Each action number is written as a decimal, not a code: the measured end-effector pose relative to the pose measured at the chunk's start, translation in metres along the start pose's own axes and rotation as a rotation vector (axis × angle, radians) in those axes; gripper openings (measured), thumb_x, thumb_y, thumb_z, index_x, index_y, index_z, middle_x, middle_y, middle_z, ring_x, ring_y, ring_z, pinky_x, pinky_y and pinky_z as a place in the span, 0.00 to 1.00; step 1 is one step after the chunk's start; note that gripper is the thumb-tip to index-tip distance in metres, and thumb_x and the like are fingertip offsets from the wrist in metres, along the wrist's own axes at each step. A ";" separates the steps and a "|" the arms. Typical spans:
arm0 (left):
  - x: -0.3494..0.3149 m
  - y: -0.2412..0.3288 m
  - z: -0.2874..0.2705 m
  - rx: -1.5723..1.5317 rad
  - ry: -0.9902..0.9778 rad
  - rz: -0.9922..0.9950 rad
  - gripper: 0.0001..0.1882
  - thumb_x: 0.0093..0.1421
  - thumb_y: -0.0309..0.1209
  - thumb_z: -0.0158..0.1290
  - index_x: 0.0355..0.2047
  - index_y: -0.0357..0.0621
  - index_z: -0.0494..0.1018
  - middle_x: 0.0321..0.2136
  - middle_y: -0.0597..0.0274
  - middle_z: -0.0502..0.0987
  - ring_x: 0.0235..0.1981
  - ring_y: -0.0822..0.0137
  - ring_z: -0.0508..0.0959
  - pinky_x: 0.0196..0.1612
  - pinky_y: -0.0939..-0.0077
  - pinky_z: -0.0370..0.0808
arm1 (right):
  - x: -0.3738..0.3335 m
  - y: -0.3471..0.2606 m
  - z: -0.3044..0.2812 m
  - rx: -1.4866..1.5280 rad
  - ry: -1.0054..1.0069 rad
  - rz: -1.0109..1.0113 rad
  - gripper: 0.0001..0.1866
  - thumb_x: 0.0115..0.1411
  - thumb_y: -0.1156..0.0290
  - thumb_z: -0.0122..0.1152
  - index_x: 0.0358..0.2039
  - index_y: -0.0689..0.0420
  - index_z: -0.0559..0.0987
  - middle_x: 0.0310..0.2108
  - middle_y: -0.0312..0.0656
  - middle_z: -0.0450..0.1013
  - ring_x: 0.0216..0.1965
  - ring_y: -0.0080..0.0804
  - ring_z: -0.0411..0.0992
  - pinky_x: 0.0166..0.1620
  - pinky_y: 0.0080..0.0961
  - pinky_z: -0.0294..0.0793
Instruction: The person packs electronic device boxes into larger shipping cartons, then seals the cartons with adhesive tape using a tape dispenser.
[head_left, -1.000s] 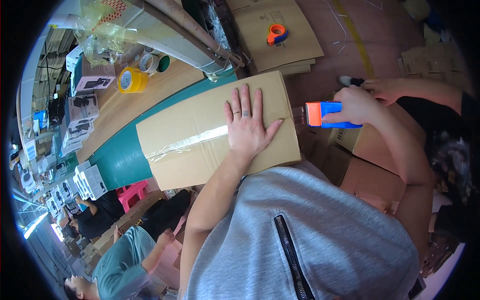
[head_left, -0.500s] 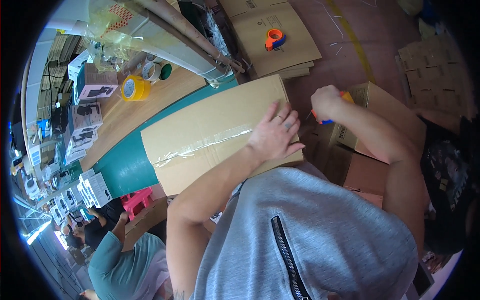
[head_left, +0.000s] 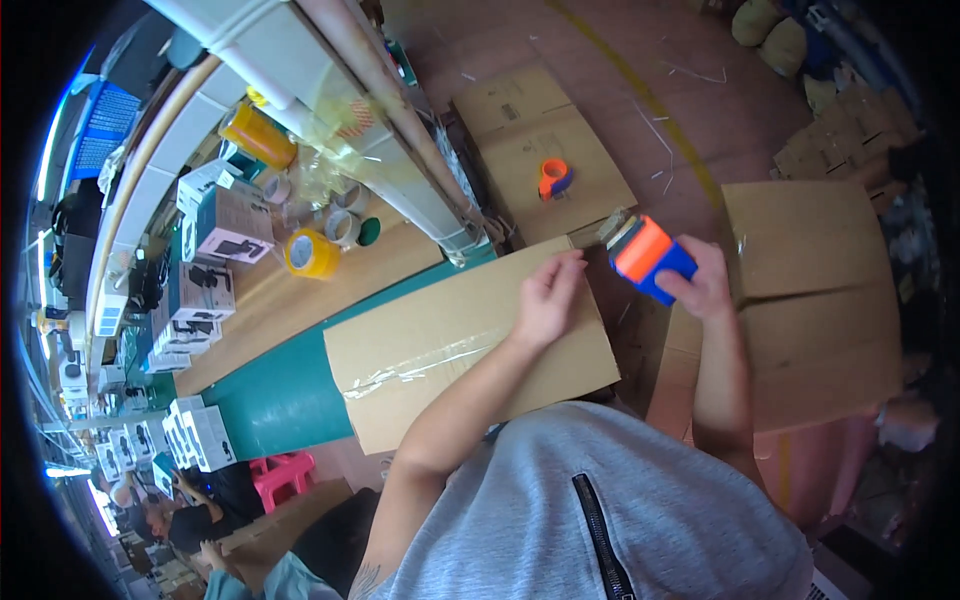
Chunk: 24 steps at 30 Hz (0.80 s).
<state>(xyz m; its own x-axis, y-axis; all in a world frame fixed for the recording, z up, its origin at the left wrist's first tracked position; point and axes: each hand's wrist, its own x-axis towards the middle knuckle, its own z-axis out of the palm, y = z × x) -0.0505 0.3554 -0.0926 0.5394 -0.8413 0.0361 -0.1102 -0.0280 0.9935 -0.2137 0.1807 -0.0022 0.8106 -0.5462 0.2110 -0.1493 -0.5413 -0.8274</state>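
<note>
Now one taped carton (head_left: 440,350) under flat left hand (head_left: 545,300), right hand (head_left: 700,285) gripping one tape dispenser (head_left: 650,258), second dispenser (head_left: 553,178) beyond.

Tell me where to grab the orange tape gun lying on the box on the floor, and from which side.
Take the tape gun by its handle, coming straight down from above. It lies flat and alone on the floor box, nothing crowding it, so the top is free. The picture is too small to show which end is the handle. Both hands are busy: the left hand presses the carton, the right hand holds another dispenser.
</note>
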 end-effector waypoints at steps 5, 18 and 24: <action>0.003 0.076 -0.044 -0.632 -0.346 -0.118 0.29 0.68 0.51 0.43 0.51 0.35 0.72 0.34 0.63 0.78 0.32 0.74 0.74 0.39 0.79 0.71 | -0.022 -0.035 0.003 0.045 0.058 -0.286 0.28 0.41 0.49 0.75 0.26 0.62 0.77 0.20 0.43 0.72 0.20 0.35 0.72 0.26 0.26 0.69; 0.015 0.066 -0.008 -0.336 -0.351 -0.235 0.13 0.61 0.36 0.58 0.27 0.39 0.79 0.19 0.70 0.74 0.21 0.79 0.69 0.24 0.82 0.66 | -0.090 -0.086 0.029 -0.142 0.132 0.384 0.28 0.46 0.48 0.72 0.31 0.63 0.79 0.24 0.48 0.76 0.26 0.39 0.77 0.31 0.31 0.74; 0.119 0.007 -0.030 0.349 -0.343 -0.146 0.15 0.56 0.40 0.61 0.21 0.41 0.78 0.16 0.64 0.75 0.20 0.71 0.72 0.27 0.72 0.70 | -0.101 -0.111 0.044 -0.130 0.066 0.944 0.29 0.52 0.45 0.65 0.30 0.64 0.80 0.25 0.51 0.78 0.27 0.37 0.79 0.32 0.32 0.75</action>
<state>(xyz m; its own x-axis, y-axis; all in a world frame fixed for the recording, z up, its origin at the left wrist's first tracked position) 0.0382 0.2711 -0.0779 0.2714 -0.9422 -0.1965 -0.3577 -0.2883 0.8882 -0.2543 0.3235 0.0453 0.2903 -0.8265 -0.4824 -0.7907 0.0768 -0.6074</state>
